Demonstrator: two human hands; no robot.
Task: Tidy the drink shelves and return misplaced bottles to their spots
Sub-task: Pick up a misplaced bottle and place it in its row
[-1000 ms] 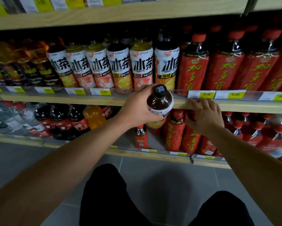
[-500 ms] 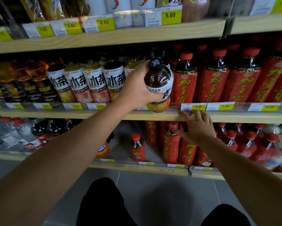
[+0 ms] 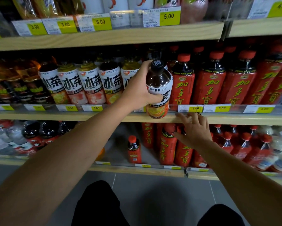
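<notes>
Bottle [image 3: 159,88] has risen in the head view from the lower-shelf level a second ago to the middle shelf [image 3: 71,115], its base now at the shelf lip between the white-label row [image 3: 91,85] and the red bottles [image 3: 182,85], which suggests it is about to rejoin its matching row. The left hand [image 3: 139,90] wraps its fingers round the bottle's body, while the right hand [image 3: 193,129] has dropped a little and hangs with fingers spread, holding nothing, before the lower red bottles. The bottle is upright, dark tea under a black cap, white label with an orange fruit band below.

Left arm stretched forward, left hand [image 3: 139,88] curled in a grip, right hand [image 3: 193,130] lower, fingers spread
</notes>
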